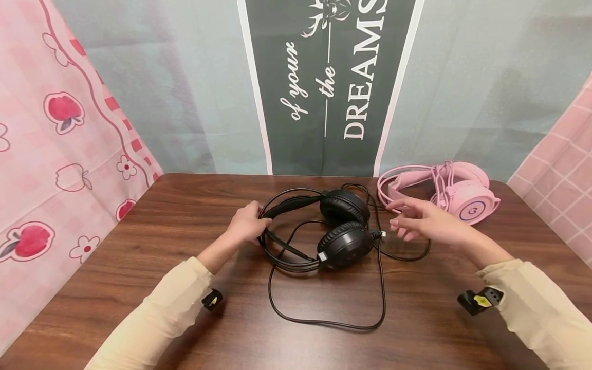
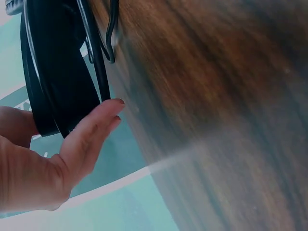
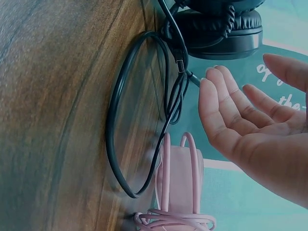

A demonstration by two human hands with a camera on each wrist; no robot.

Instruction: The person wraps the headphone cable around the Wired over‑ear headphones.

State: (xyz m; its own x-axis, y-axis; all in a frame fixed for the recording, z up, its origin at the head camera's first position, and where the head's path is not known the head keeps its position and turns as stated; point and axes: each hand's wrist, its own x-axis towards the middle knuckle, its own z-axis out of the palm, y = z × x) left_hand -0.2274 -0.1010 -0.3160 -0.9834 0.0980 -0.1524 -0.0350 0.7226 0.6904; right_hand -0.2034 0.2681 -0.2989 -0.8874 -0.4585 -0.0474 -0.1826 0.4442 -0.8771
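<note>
Black over-ear headphones lie on the wooden table, headband to the left and both ear cups to the right. My left hand grips the top of the headband, thumb on one side and fingers on the other; the left wrist view shows the headband between them. My right hand hovers right of the ear cups, fingers loosely bent and holding nothing. Close to its fingertips is the cable's USB plug. The black cable loops loosely across the table in front of and beside the headphones.
Pink headphones with their cable wrapped round them sit at the table's back right, just behind my right hand. A grey-green cloth with lettering hangs along the back edge. Pink patterned cloths hang at both sides.
</note>
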